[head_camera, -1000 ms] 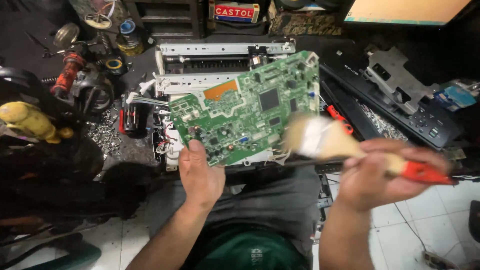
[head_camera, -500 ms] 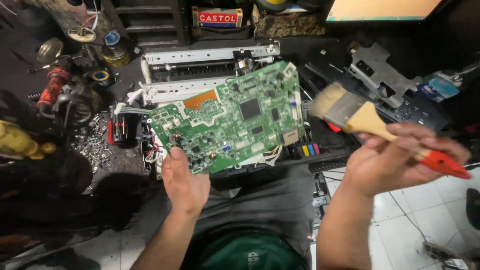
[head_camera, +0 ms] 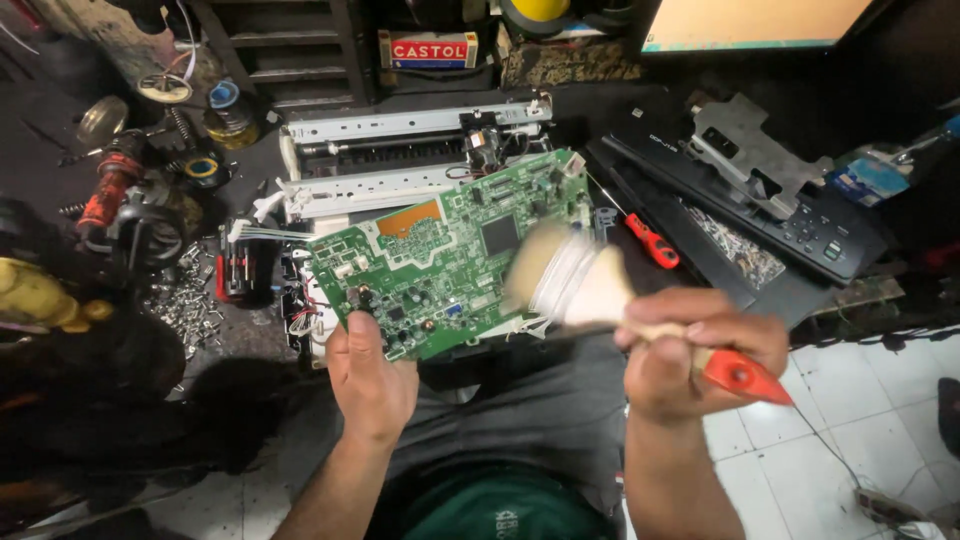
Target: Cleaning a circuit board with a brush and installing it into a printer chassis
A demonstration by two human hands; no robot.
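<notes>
Gripping green circuit board (head_camera: 450,265) w/ left hand (head_camera: 370,385), right hand (head_camera: 695,350) clamped on blurry paintbrush (head_camera: 600,300), bristles approx up-left.

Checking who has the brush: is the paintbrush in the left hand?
No, the right hand grips the paintbrush by its handle, while the left hand holds the green circuit board.

At frame centre, the circuit board (head_camera: 450,262) is glossy green with 1 matt orange patch. The paintbrush (head_camera: 610,300), centre right, has pale bristles, a bare wood handle and a shiny red plastic tip. Upper centre, the printer frame (head_camera: 400,125) is dull grey metal.
</notes>
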